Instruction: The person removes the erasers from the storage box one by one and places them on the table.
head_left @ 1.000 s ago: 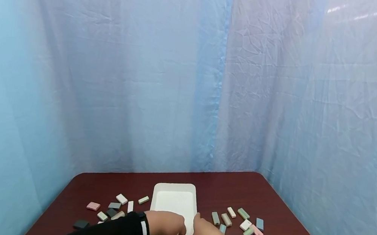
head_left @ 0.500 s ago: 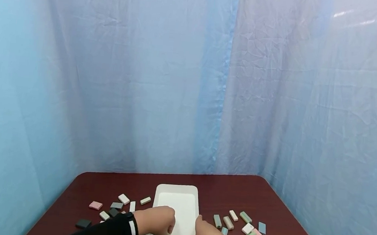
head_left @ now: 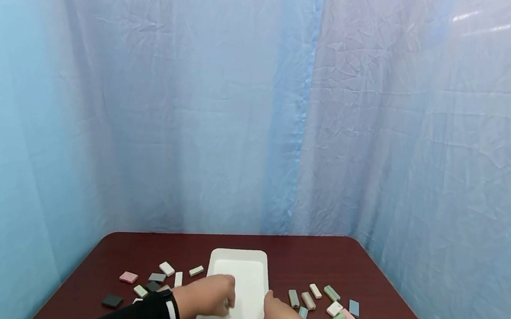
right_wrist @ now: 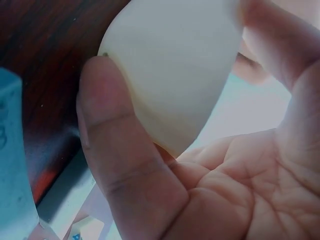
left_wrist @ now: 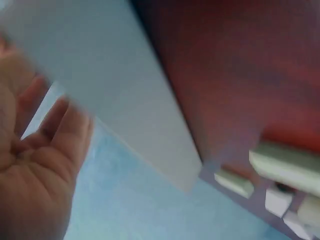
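A white rectangular tray (head_left: 246,277) lies near the front of the table. My left hand (head_left: 212,294) is over its left side, fingers curled downward; a small greyish-green tile (head_left: 226,304) partly shows at the fingertips. In the left wrist view the tray's outer wall (left_wrist: 115,90) hides most of those fingertips, and the palm (left_wrist: 35,190) faces the camera. With the thumb along one side and fingers on the other, my right hand (head_left: 278,318) grips the tray's near right corner. The right wrist view shows that corner (right_wrist: 175,65) between thumb and fingers.
Several small tiles, among them a pink one (head_left: 128,277) and a dark one (head_left: 112,301), lie scattered left of the tray. More tiles, including a blue one (head_left: 354,307), lie to its right. Pale blue curtains (head_left: 240,127) hang behind the dark red table (head_left: 311,252).
My left hand has moved left and slightly away from me, from beside the right hand to the tray's left side. The right hand keeps its grip on the tray's corner.
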`<state>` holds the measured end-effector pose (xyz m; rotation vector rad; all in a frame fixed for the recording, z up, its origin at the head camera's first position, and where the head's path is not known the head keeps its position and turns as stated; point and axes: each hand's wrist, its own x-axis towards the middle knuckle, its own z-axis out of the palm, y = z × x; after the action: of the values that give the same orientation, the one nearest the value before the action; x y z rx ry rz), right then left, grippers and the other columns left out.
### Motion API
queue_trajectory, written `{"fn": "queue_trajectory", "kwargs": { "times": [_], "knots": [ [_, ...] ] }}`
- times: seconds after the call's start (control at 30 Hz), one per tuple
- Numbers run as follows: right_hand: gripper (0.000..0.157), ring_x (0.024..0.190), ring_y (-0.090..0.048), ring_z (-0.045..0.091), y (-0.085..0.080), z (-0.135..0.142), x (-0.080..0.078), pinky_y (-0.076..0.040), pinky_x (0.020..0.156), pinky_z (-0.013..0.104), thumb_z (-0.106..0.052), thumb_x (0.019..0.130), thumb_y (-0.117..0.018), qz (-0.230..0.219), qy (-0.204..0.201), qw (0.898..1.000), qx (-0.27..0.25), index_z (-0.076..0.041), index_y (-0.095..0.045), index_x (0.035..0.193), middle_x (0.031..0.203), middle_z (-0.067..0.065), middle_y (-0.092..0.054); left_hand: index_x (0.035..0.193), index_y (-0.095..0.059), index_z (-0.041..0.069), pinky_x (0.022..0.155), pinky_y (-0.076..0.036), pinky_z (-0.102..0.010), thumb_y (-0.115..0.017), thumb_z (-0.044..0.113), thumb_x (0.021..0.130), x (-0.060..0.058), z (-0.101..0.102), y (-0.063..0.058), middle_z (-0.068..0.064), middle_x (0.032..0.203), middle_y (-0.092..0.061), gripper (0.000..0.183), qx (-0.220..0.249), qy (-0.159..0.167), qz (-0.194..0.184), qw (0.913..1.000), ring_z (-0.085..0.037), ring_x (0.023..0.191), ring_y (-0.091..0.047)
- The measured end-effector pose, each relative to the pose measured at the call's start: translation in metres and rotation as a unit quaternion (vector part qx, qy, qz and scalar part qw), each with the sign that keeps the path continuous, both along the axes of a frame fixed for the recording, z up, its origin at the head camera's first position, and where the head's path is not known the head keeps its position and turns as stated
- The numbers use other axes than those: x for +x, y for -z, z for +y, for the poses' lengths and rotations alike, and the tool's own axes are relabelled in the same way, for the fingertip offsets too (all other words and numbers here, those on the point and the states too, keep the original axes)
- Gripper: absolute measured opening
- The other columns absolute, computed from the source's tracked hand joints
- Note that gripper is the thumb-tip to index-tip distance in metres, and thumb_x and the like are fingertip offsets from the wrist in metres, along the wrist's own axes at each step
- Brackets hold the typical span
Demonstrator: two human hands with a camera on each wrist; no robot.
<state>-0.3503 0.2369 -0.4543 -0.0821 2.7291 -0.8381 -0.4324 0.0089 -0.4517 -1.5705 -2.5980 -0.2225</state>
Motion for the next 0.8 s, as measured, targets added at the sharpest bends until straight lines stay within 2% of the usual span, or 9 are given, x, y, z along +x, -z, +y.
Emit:
{"fn": "queue_trajectory", "kwargs": {
  "times": [0.1, 0.2, 0.3, 0.4, 0.5, 0.63, 0.7, 0.8],
  "knots": [
    [0.103, 0.131, -0.061, 0.05, 0.001, 0.0, -0.001, -0.05, 0.105, 0.065, -0.04, 0.091, -0.086, -0.006, 0.006, 1.0, 0.001, 0.016, -0.032, 0.158, 0.15, 0.037, -0.053, 0.098, -0.087, 0.016, 0.075, -0.054, -0.018, -0.084, 0.011, 0.088, -0.013, -0.015, -0.011, 0.007, 0.096, -0.068, 0.012, 0.087, -0.037, 0.023, 0.9952, -0.003, 0.086, -0.062],
    [0.104, 0.129, -0.063, 0.048, 0.002, -0.001, -0.002, -0.051, 0.104, 0.065, -0.041, 0.09, -0.086, -0.006, 0.007, 1.0, 0.01, 0.015, -0.03, 0.159, 0.149, 0.035, -0.055, 0.1, -0.086, 0.014, 0.077, -0.058, -0.026, -0.082, 0.014, 0.094, -0.03, -0.039, -0.019, 0.001, 0.107, -0.069, 0.008, 0.155, -0.122, 0.034, 0.9798, -0.011, 0.093, -0.067],
    [0.105, 0.126, -0.065, 0.047, 0.003, 0.0, -0.002, -0.052, 0.103, 0.065, -0.042, 0.091, -0.086, -0.008, 0.004, 1.0, 0.011, 0.014, -0.029, 0.159, 0.146, 0.034, -0.058, 0.101, -0.085, 0.012, 0.079, -0.061, -0.034, -0.08, 0.013, 0.095, -0.051, -0.069, -0.018, -0.003, 0.11, -0.072, 0.008, 0.174, -0.218, 0.015, 0.9601, -0.018, 0.095, -0.07],
    [0.105, 0.127, -0.064, 0.048, 0.003, 0.0, -0.003, -0.051, 0.103, 0.065, -0.041, 0.091, -0.086, -0.008, 0.002, 1.0, 0.01, 0.015, -0.029, 0.159, 0.147, 0.034, -0.057, 0.099, -0.085, 0.007, 0.079, -0.062, -0.042, -0.078, 0.008, 0.094, -0.073, -0.099, -0.01, -0.008, 0.103, -0.077, 0.008, 0.164, -0.279, -0.008, 0.946, -0.023, 0.09, -0.073],
    [0.103, 0.131, -0.061, 0.05, 0.005, -0.002, -0.001, -0.05, 0.104, 0.066, -0.039, 0.092, -0.085, -0.015, 0.0, 1.0, -0.006, 0.015, -0.029, 0.159, 0.15, 0.035, -0.054, 0.095, -0.083, 0.004, 0.074, -0.061, -0.043, -0.079, 0.005, 0.092, -0.086, -0.126, 0.009, -0.009, 0.094, -0.079, 0.006, 0.157, -0.302, -0.032, 0.9399, -0.021, 0.081, -0.072],
    [0.1, 0.133, -0.058, 0.052, 0.007, -0.003, 0.0, -0.048, 0.105, 0.067, -0.036, 0.092, -0.085, -0.029, 0.001, 0.999, -0.023, 0.015, -0.03, 0.159, 0.154, 0.037, -0.049, 0.092, -0.082, 0.006, 0.067, -0.057, -0.038, -0.081, 0.003, 0.089, -0.088, -0.141, 0.029, -0.003, 0.087, -0.076, 0.003, 0.159, -0.31, -0.071, 0.9347, -0.015, 0.073, -0.065],
    [0.1, 0.134, -0.058, 0.052, 0.006, -0.002, -0.001, -0.048, 0.106, 0.067, -0.037, 0.092, -0.085, -0.029, 0.001, 0.999, -0.018, 0.014, -0.03, 0.159, 0.155, 0.037, -0.048, 0.092, -0.082, 0.006, 0.067, -0.056, -0.038, -0.081, 0.002, 0.089, -0.087, -0.141, 0.031, -0.002, 0.087, -0.075, 0.005, 0.157, -0.308, -0.077, 0.935, -0.014, 0.072, -0.065],
    [0.101, 0.133, -0.059, 0.051, 0.004, -0.001, -0.003, -0.049, 0.105, 0.066, -0.038, 0.092, -0.085, -0.02, 0.003, 1.0, -0.009, 0.014, -0.03, 0.159, 0.153, 0.036, -0.051, 0.093, -0.082, 0.005, 0.068, -0.057, -0.039, -0.081, 0.002, 0.089, -0.088, -0.138, 0.028, -0.003, 0.086, -0.075, 0.004, 0.16, -0.303, -0.063, 0.9374, -0.015, 0.072, -0.065]
  ]
}}
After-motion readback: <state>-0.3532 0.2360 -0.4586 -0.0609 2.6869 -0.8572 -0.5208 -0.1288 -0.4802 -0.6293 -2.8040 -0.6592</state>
